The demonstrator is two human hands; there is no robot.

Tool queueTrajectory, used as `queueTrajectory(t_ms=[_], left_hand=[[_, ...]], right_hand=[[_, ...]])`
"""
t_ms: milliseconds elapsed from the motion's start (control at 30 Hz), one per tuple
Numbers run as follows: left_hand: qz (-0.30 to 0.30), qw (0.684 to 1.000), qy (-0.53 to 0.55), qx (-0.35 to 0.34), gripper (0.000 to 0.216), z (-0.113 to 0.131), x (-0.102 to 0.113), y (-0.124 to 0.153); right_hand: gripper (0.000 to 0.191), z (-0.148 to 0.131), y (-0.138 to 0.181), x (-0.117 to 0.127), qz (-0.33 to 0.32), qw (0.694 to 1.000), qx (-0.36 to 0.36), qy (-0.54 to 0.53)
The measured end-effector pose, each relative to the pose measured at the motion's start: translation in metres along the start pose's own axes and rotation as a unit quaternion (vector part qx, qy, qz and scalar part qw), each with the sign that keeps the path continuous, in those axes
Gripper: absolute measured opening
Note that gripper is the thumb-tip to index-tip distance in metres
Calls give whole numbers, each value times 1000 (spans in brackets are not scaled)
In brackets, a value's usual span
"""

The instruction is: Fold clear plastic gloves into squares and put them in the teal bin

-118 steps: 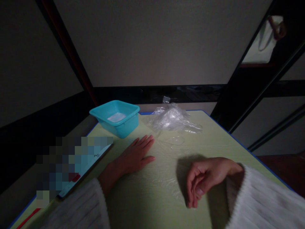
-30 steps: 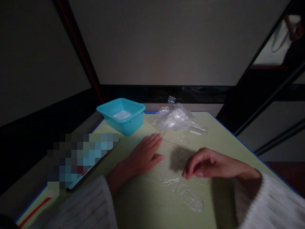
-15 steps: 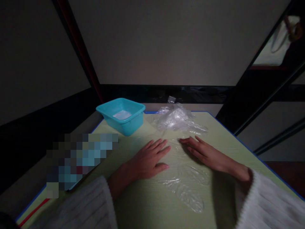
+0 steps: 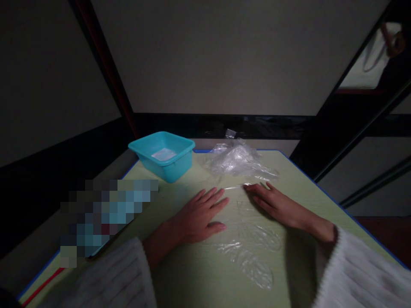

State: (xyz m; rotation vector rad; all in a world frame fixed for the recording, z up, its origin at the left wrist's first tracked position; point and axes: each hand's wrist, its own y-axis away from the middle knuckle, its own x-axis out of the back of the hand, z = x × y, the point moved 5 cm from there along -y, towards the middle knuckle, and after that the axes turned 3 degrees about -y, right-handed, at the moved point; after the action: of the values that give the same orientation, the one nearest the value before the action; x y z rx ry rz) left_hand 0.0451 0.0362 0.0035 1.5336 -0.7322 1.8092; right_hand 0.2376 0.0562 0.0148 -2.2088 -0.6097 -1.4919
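A clear, thin plastic disposable glove (image 4: 255,265) lies spread on the pale table (image 4: 192,282), its rounded finger ends towards me. My left hand (image 4: 202,216) rests palm down across its left side, fingers outstretched and thumb apart. At the far edge of the plastic, my right hand (image 4: 278,205) touches down with its fingertips. Its thumb stands apart from the bent fingers. A bright crease in the plastic runs between the fingertips of both hands. Behind them sits a crumpled heap of clear plastic (image 4: 236,160).
A turquoise basin (image 4: 178,167) with something white in it stands at the back left. A pixelated bluish object (image 4: 118,214) lies along the left side, a red strip (image 4: 43,286) near it. Pale panels (image 4: 218,55) rise behind the table. A white bag (image 4: 367,68) shows at upper right.
A bright raised crease has appeared in the plastic beside my right fingertips. Both hands stay almost where they were; the view has shifted slightly.
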Motion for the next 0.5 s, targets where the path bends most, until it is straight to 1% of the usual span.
queueTrajectory(t_ms=[133, 367, 500], left_hand=[[11, 1000, 1, -2, 60, 0, 0, 0], [-8, 1000, -3, 5, 62, 1, -1, 1], [1, 1000, 2, 3, 61, 2, 0, 2]], right_hand=[[35, 3, 0, 1, 13, 1000, -3, 2], [36, 6, -1, 2, 1, 1000, -24, 18], [35, 7, -1, 3, 13, 999, -25, 22]])
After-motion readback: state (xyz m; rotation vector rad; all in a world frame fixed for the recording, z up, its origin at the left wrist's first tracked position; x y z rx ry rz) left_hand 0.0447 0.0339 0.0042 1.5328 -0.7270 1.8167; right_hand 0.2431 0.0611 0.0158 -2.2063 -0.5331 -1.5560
